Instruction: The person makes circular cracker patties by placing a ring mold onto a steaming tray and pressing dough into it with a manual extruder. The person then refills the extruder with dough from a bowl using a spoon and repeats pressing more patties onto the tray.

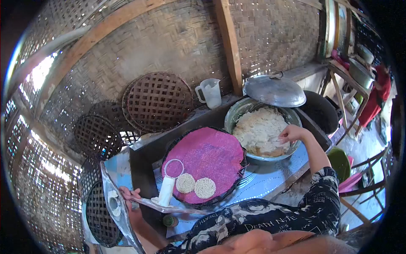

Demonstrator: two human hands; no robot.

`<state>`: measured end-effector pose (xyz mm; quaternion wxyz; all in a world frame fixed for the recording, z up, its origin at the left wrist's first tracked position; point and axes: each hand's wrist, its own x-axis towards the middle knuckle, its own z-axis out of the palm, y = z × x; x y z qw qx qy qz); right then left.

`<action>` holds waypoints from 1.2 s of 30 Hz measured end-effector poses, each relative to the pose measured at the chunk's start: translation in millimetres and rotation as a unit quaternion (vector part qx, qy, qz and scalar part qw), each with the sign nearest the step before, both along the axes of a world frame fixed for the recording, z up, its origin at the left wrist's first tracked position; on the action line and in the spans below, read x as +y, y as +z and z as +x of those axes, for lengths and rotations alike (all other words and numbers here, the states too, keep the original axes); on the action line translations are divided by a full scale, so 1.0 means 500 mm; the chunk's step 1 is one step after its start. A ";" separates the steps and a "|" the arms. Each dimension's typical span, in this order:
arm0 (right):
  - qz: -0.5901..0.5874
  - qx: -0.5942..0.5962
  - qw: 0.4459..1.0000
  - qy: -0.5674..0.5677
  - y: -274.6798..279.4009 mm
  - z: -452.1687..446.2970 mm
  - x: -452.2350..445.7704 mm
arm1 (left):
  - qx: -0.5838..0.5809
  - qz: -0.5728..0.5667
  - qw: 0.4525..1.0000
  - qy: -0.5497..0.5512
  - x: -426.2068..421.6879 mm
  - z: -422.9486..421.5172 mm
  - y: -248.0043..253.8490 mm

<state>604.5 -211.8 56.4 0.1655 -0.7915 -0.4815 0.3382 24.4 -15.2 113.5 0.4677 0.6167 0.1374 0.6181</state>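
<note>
My right hand is at the right side of a large metal basin full of pale dough, its fingers pinched together at the dough's edge. At the lower left, my left hand has its fingers curled beside a metal-looking edge; what it holds is hard to make out. A round tray with a pink sheet lies between the hands. Two round, pale, textured discs rest on the sheet, next to a white cylinder and a thin ring.
A metal lid leans over the basin's back edge. Behind stand a plastic jug and a round woven tray. A dark pot is right of the basin. A person in red is at the far right.
</note>
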 end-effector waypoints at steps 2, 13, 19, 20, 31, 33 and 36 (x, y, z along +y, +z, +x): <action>0.039 0.022 0.999 0.002 0.045 -0.003 -0.006 | 0.036 0.001 0.999 0.016 -0.010 -0.007 0.023; 0.142 0.148 0.941 0.270 0.289 -0.251 0.081 | 0.412 -0.001 0.910 -0.050 -0.003 0.120 0.025; 0.265 -0.247 0.810 0.461 0.376 -0.423 0.156 | 0.494 0.095 0.864 -0.009 -0.036 0.144 0.029; 0.310 -0.280 0.789 0.451 0.382 -0.446 0.163 | 0.476 0.114 0.872 0.005 -0.035 0.140 0.017; 0.415 -0.479 0.545 0.549 0.358 -0.688 0.169 | 0.282 -0.085 0.946 -0.134 0.007 0.115 -0.070; 0.458 -0.469 0.575 0.490 0.377 -0.652 0.185 | 0.232 -0.201 0.936 -0.172 -0.008 0.100 -0.045; 0.463 -0.439 0.638 0.431 0.451 -0.624 0.161 | 0.130 -0.288 0.921 -0.226 -0.007 0.072 -0.037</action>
